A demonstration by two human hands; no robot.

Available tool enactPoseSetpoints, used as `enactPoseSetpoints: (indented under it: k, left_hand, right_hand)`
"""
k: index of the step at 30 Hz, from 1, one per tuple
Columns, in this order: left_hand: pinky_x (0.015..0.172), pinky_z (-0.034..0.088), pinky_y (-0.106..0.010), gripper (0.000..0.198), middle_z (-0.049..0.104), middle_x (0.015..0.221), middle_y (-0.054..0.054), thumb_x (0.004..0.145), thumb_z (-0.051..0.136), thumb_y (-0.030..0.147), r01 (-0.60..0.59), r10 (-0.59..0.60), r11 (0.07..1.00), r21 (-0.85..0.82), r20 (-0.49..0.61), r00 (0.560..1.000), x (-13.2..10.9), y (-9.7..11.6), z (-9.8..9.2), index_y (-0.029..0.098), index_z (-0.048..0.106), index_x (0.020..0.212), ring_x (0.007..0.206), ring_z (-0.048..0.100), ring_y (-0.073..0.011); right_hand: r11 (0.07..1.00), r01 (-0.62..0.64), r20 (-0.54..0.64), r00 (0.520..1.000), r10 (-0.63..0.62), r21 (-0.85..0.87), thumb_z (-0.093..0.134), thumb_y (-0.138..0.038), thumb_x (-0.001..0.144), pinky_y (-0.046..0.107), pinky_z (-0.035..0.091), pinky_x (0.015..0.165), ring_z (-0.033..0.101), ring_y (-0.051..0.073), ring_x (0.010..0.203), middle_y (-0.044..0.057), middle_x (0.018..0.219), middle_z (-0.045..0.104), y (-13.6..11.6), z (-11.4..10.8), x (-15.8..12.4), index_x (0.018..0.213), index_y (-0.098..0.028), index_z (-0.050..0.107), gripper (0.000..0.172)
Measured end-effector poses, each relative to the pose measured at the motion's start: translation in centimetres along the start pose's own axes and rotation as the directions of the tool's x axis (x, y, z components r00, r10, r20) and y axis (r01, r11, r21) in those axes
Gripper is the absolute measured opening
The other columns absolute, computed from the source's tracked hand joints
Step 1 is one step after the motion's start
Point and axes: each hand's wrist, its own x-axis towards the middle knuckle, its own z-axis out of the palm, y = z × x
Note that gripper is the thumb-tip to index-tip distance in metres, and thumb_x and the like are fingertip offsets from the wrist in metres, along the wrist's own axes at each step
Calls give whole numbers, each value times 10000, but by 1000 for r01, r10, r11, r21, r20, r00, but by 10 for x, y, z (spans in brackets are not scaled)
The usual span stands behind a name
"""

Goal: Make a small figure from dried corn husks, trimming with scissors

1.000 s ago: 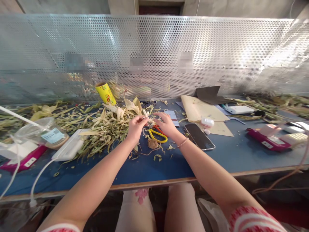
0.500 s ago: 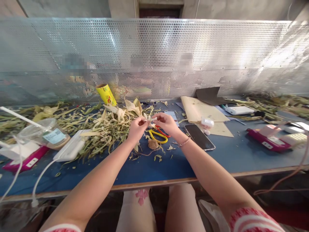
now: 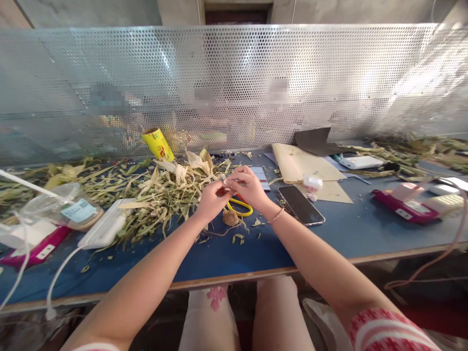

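My left hand [image 3: 213, 200] and my right hand [image 3: 248, 185] meet above the table, fingertips nearly touching. Both are closed around a small pale piece [image 3: 225, 182], mostly hidden by the fingers; it looks like dried plant. Below them lie scissors with yellow handles [image 3: 243, 209] and a brown ball of twine [image 3: 230, 218], its loose end trailing on the blue table [image 3: 226, 265]. A heap of dried green and pale leaves [image 3: 164, 195] spreads left of my hands. Small scraps lie near the twine.
A black phone [image 3: 302, 204], brown paper [image 3: 300, 163] and a white earphone case [image 3: 313, 183] lie right. At left are a plastic cup [image 3: 78, 207], white power bank [image 3: 106, 226] and magenta power strip [image 3: 47, 248]. Behind stand a yellow tube [image 3: 158, 144] and perforated metal screen [image 3: 237, 63].
My hands have drawn closer together, and the pale piece between them shows less. My right fingers now reach over toward the left fingertips. The view has shifted slightly.
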Motion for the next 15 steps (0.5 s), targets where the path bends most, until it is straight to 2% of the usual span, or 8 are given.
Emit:
enactPoseSetpoints:
  k: [6,12,15]
  left_hand:
    - [519,340,-223,144,464,565,29,681,586,275,88,-88,992,-95,5,996,1,-4,-1,147,528,648,546,436,-92]
    - [570,398,-242,234,528,580,0,735,543,368,91,-93,986,-138,-4,996,0,3,-2,153,546,643,590,509,-120]
    - [575,416,-248,313,538,570,-7,765,499,441,113,-119,983,-143,-34,992,0,-1,-1,155,559,655,581,522,-124]
  right_hand:
    - [998,-65,28,998,64,16,621,-301,727,300,478,693,552,149,778,30,757,588,-2,3,0,710,-218,681,105]
    - [993,-116,-12,993,116,23,620,-262,715,276,462,671,546,127,719,21,758,589,-3,4,-2,720,-203,669,76]
    - [992,-124,-11,992,124,14,599,-250,722,272,454,677,539,124,720,21,749,579,-3,5,-3,725,-196,663,84]
